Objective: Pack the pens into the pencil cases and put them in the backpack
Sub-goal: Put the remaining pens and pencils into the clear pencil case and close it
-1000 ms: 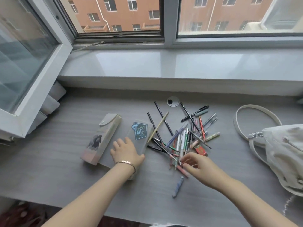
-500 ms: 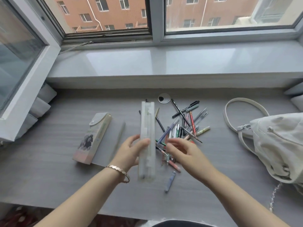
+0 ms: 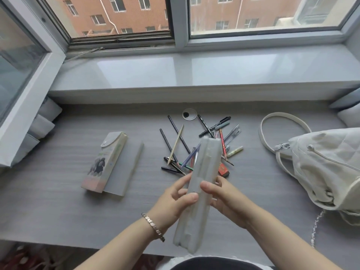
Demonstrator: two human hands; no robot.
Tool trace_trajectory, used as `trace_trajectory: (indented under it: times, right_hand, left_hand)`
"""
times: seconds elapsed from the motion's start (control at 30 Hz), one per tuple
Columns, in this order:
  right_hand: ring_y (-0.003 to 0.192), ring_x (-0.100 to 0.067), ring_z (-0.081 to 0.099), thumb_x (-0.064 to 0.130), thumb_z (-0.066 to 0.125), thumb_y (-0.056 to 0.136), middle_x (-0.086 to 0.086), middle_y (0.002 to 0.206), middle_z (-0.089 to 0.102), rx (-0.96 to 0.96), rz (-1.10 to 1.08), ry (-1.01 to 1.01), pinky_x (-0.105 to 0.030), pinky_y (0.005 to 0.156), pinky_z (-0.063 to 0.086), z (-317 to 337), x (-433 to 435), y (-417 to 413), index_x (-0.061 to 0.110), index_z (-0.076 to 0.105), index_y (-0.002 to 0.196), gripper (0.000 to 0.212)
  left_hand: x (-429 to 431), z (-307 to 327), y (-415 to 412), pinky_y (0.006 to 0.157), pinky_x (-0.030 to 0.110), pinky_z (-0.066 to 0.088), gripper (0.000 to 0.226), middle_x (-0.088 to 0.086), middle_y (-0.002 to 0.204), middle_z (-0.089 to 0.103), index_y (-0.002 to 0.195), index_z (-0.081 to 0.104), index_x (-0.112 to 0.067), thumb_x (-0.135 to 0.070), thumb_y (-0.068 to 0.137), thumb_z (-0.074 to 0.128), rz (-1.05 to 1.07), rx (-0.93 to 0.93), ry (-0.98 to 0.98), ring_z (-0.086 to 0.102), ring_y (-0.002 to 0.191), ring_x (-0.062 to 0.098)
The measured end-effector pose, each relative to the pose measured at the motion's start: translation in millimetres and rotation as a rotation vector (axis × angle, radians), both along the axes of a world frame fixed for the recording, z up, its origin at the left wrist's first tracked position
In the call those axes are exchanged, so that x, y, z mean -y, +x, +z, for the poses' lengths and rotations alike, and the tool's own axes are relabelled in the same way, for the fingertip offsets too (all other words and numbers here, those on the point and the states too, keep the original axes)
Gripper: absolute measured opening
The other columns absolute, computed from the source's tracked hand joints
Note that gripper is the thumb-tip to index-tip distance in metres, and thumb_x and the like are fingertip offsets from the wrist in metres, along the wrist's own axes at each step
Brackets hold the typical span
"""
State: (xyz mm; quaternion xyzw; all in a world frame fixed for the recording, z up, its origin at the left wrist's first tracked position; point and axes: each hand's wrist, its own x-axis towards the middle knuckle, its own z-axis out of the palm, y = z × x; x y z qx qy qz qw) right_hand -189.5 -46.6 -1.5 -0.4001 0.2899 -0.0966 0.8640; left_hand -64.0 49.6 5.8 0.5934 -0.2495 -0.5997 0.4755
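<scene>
You held the case off the desk, over the pens: left hand fingers curled round one edge, right hand pinching the other. Best to have found its opening (not visible here) and spread it wide before loading.

Nothing readable; printed pencil case marks possibly lettering.

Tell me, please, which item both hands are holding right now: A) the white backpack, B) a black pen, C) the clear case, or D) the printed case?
C: the left hand and right hand both grip the clear case above the desk, while the printed case and backpack lie untouched.
</scene>
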Motion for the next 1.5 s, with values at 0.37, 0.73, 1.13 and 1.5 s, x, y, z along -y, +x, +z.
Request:
trace_trajectory:
  times: [0.37,0.73,1.13,1.5]
  right_hand:
    - [0.106,-0.031,0.061,0.063,0.082,0.032,-0.019,0.115,0.063,-0.041,-0.129,-0.015,-0.044,0.091,0.049,-6.6,3.5,1.8,0.006,0.052,0.122,0.111]
    - [0.073,-0.016,0.058,0.035,0.05,0.08,-0.006,0.089,0.067,-0.062,-0.236,-0.154,-0.025,0.057,0.046,11.8,16.5,-3.1,0.015,0.067,0.099,0.032]
    - [0.095,-0.029,0.064,0.011,0.052,0.089,-0.014,0.113,0.066,-0.214,-0.159,0.081,-0.042,0.079,0.053,-17.5,16.5,-7.7,0.01,0.057,0.118,0.029]
    - [0.088,-0.02,0.067,0.007,0.053,0.084,-0.003,0.098,0.069,-0.481,-0.392,-0.496,-0.041,0.079,0.055,-9.1,29.0,-10.1,0.019,0.057,0.105,0.025]
  left_hand:
    - [8.3,-1.8,-10.3,0.085,0.036,0.053,0.073,0.014,0.116,0.061,0.13,0.044,-0.012,-0.034,0.062,0.061,0.029,-0.202,-0.093,0.06,0.101,0.026]
    - [0.2,-11.6,3.8,0.066,0.023,0.055,0.038,-0.004,0.087,0.072,0.126,0.045,-0.035,-0.025,0.089,0.052,0.163,0.095,0.169,0.068,0.074,0.007]
    - [8.2,4.3,1.3,0.071,0.031,0.056,0.037,0.004,0.115,0.066,0.121,0.056,-0.025,-0.036,0.088,0.043,0.135,-0.463,0.195,0.067,0.093,0.019]
    - [24.9,-3.5,11.2,0.055,0.015,0.049,0.048,-0.024,0.084,0.064,0.112,0.043,-0.032,-0.04,0.072,0.068,0.111,0.704,0.121,0.063,0.067,-0.007]
